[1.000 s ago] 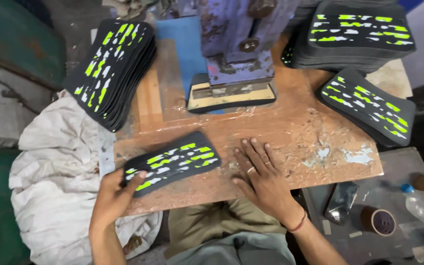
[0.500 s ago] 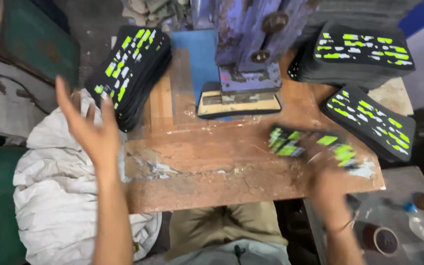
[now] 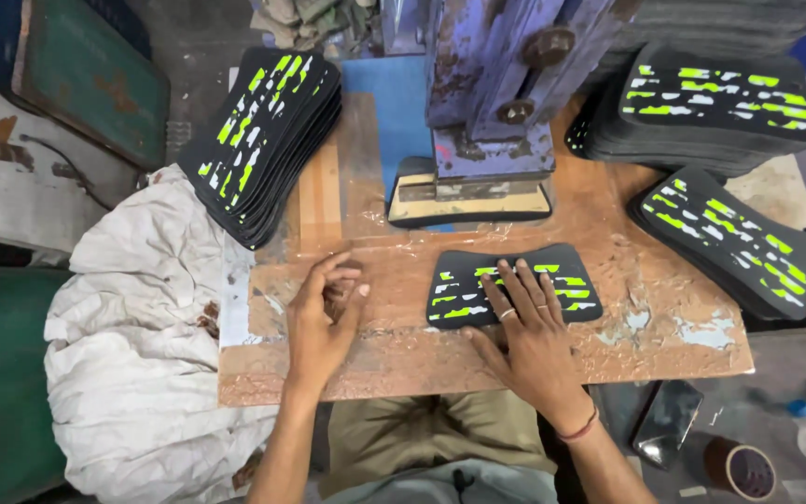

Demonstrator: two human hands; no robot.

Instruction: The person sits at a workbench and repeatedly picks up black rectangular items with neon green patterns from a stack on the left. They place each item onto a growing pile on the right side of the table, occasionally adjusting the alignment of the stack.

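Right hand [image 3: 532, 331]: we press it flat, fingers spread, on the black patterned piece [image 3: 478, 289].
Left hand [image 3: 322, 317]: fingers loosely curled, resting empty on the wooden table [image 3: 646, 345].

Worn wooden tabletop [image 3: 478, 350] with flaking glossy film, matt black foam-like panel [image 3: 478, 285] with neon green and white print, purple painted metal press [image 3: 492, 93] chipped and rusty, crumpled white cloth [image 3: 132, 345], glossy phone [image 3: 666, 423]

Bare tabletop [image 3: 375, 359] between stacks [image 3: 263, 140] — press [image 3: 487, 112] behind.
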